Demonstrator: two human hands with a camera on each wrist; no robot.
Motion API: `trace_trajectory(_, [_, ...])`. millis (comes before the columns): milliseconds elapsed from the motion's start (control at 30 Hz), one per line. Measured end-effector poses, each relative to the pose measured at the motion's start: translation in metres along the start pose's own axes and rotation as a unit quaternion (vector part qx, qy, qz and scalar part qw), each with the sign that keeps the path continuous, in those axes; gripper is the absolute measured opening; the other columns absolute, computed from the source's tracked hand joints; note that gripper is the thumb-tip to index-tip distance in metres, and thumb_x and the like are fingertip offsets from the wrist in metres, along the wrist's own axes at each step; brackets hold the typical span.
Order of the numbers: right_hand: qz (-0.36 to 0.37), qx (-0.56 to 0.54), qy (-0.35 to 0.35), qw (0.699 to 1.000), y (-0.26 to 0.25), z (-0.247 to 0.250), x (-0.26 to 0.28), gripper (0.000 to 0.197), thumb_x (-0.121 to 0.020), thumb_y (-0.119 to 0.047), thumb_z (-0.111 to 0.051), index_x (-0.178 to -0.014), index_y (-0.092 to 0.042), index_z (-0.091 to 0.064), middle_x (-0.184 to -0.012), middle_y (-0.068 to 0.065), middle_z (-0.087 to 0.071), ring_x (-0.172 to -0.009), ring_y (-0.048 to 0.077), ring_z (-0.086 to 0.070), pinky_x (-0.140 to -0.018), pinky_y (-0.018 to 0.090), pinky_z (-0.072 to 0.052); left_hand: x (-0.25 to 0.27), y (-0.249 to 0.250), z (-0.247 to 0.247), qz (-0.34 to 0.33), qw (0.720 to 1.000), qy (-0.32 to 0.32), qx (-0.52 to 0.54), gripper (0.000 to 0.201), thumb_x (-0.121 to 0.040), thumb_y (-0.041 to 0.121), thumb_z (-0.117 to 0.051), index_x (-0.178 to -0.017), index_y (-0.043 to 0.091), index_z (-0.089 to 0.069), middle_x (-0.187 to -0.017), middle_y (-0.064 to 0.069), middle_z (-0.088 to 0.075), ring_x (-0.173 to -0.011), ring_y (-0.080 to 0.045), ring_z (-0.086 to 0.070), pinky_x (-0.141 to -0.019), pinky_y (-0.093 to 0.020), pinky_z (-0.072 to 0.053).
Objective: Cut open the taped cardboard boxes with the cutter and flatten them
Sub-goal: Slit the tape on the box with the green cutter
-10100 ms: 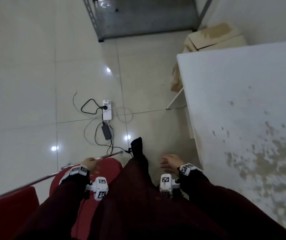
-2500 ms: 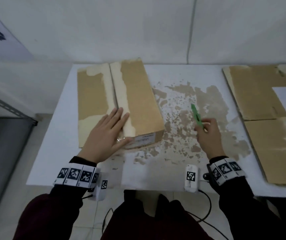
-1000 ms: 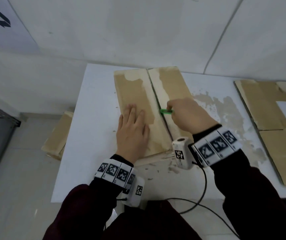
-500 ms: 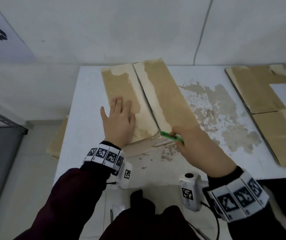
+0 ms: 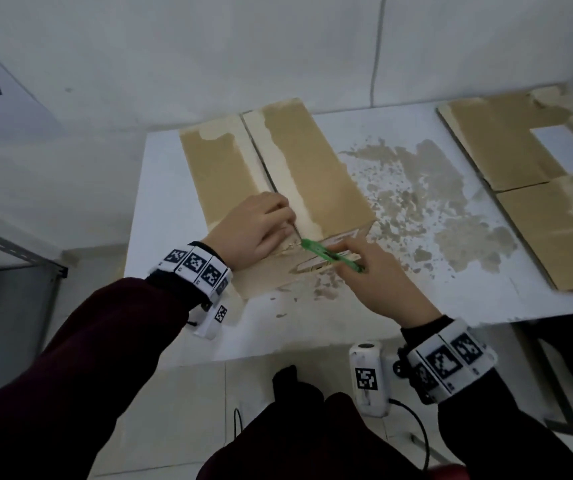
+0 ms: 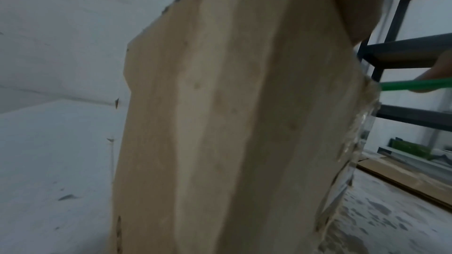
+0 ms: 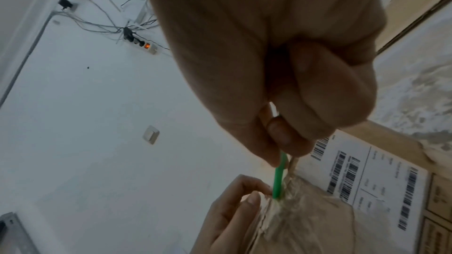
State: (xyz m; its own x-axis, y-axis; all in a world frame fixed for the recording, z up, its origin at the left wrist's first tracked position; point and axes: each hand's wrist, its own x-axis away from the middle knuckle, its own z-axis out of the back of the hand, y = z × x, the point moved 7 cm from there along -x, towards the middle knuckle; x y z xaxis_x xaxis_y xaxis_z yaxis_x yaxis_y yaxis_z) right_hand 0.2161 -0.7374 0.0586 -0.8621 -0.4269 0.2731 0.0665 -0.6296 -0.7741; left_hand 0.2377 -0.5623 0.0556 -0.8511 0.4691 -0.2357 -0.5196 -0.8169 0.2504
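A long cardboard box (image 5: pixel 313 174) lies on the white table (image 5: pixel 313 327), its top seam slit open along its length. My left hand (image 5: pixel 271 226) is at the box's near end, fingers curled into the slit and gripping the left flap's edge. My right hand (image 5: pixel 351 261) pinches the green cutter (image 5: pixel 326 253), whose tip is at the taped near end beside the left fingers. In the right wrist view the cutter (image 7: pixel 278 179) meets crumpled tape next to a barcode label (image 7: pixel 367 177). The left wrist view shows the box's side (image 6: pixel 232 123) close up.
Flattened cardboard sheets (image 5: pixel 527 188) lie on the table's right side. Torn paper patches cover the tabletop between them and the box. A wall stands right behind the table. Grey metal shelving (image 5: pixel 8 258) is at the left. A power strip (image 7: pixel 146 45) lies on the floor.
My left hand left its flat rest on the left flap, slid to the near end and curled its fingers into the slit. The cutter stays at the box's near end.
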Motion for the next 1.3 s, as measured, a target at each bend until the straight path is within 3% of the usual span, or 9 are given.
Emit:
trace_trajectory(267, [0.048, 0.006, 0.057, 0.997, -0.003, -0.013, 0.007, 0.019, -0.096, -0.015, -0.047, -0.110, -0.020, -0.058, -0.057, 0.000, -0.047, -0.039, 0.008, -0.037, -0.040, 0.019, -0.027, -0.011, 0.002, 0.001, 0.016, 0.999, 0.029, -0.029, 0.029, -0.099, 0.029, -0.037, -0.090, 0.008, -0.055, -0.094, -0.008, -0.050, -0.088, -0.028, -0.045, -0.090, -0.039, -0.034])
trace_trajectory(500, [0.004, -0.088, 0.029, 0.996, 0.014, -0.006, -0.002, 0.016, -0.094, -0.020, -0.051, -0.105, -0.026, -0.062, -0.066, -0.001, -0.052, -0.045, 0.003, -0.042, -0.045, 0.015, -0.030, -0.008, 0.003, 0.005, 0.010, 0.997, 0.063, -0.051, 0.024, -0.098, 0.024, -0.038, -0.089, 0.010, -0.055, -0.089, -0.004, -0.051, -0.089, -0.026, -0.047, -0.105, -0.038, -0.020])
trace_trajectory(600, [0.012, -0.098, 0.041, 0.994, 0.011, -0.009, 0.000, 0.016, -0.094, -0.019, -0.052, -0.105, -0.025, -0.062, -0.073, 0.006, -0.057, -0.051, 0.007, -0.043, -0.045, 0.014, -0.031, -0.006, 0.001, 0.007, 0.015, 0.996, 0.071, -0.053, 0.023, -0.098, 0.023, -0.037, -0.089, 0.011, -0.054, -0.090, -0.003, -0.050, -0.090, -0.025, -0.048, -0.105, -0.040, -0.020])
trace_trajectory(733, [0.013, -0.096, 0.010, 0.995, 0.012, -0.004, 0.002, 0.017, -0.094, -0.019, -0.052, -0.106, -0.024, -0.063, -0.059, -0.006, -0.048, -0.039, 0.003, -0.038, -0.040, 0.013, -0.028, -0.004, 0.005, 0.006, 0.013, 0.996, 0.059, -0.058, 0.028, -0.099, 0.027, -0.033, -0.090, 0.012, -0.054, -0.091, -0.002, -0.050, -0.092, -0.024, -0.049, -0.107, -0.044, -0.019])
trace_trajectory(833, [0.014, -0.086, 0.040, 0.995, 0.012, -0.003, 0.001, 0.016, -0.094, -0.018, -0.052, -0.103, -0.026, -0.062, -0.063, 0.000, -0.051, -0.046, 0.006, -0.038, -0.042, 0.013, -0.030, -0.008, 0.003, 0.008, 0.026, 0.996, 0.071, -0.052, 0.028, -0.100, 0.027, -0.033, -0.089, 0.012, -0.053, -0.089, -0.002, -0.049, -0.090, -0.023, -0.048, -0.106, -0.047, -0.022])
trace_trajectory(967, [0.019, -0.082, 0.009, 0.996, 0.008, -0.002, 0.006, 0.015, -0.094, -0.017, -0.052, -0.103, -0.024, -0.062, -0.059, -0.002, -0.047, -0.037, 0.004, -0.038, -0.039, 0.012, -0.027, -0.011, 0.001, 0.005, 0.040, 0.994, 0.082, -0.059, 0.021, -0.097, 0.021, -0.037, -0.087, 0.013, -0.053, -0.087, 0.000, -0.048, -0.089, -0.020, -0.046, -0.107, -0.046, -0.020])
trace_trajectory(1033, [0.028, -0.076, 0.014, 0.997, 0.003, 0.006, 0.008, 0.015, -0.094, -0.020, -0.052, -0.104, -0.026, -0.062, -0.062, 0.002, -0.052, -0.042, 0.004, -0.040, -0.043, 0.014, -0.029, -0.012, 0.001, 0.006, 0.042, 0.994, 0.084, -0.059, 0.021, -0.097, 0.021, -0.036, -0.087, 0.013, -0.053, -0.087, -0.001, -0.048, -0.089, -0.021, -0.046, -0.107, -0.046, -0.020])
trace_trajectory(1133, [0.038, -0.042, 0.064, 0.996, -0.001, 0.011, 0.002, 0.016, -0.095, -0.020, -0.050, -0.104, -0.027, -0.060, -0.078, 0.013, -0.062, -0.057, 0.018, -0.047, -0.047, 0.023, -0.032, -0.014, 0.003, 0.009, 0.046, 0.993, 0.093, -0.057, 0.026, -0.099, 0.023, -0.033, -0.088, 0.012, -0.053, -0.088, -0.002, -0.049, -0.089, -0.023, -0.047, -0.107, -0.044, -0.019])
trace_trajectory(1300, [0.035, -0.054, -0.026, 0.998, -0.006, -0.028, 0.002, 0.018, -0.093, -0.017, -0.055, -0.107, -0.023, -0.064, -0.073, -0.004, -0.057, -0.054, 0.008, -0.049, -0.050, 0.017, -0.038, -0.014, 0.003, 0.008, 0.046, 0.993, 0.085, -0.065, 0.021, -0.098, 0.022, -0.037, -0.088, 0.012, -0.053, -0.088, -0.002, -0.049, -0.088, -0.024, -0.047, -0.101, -0.045, -0.026])
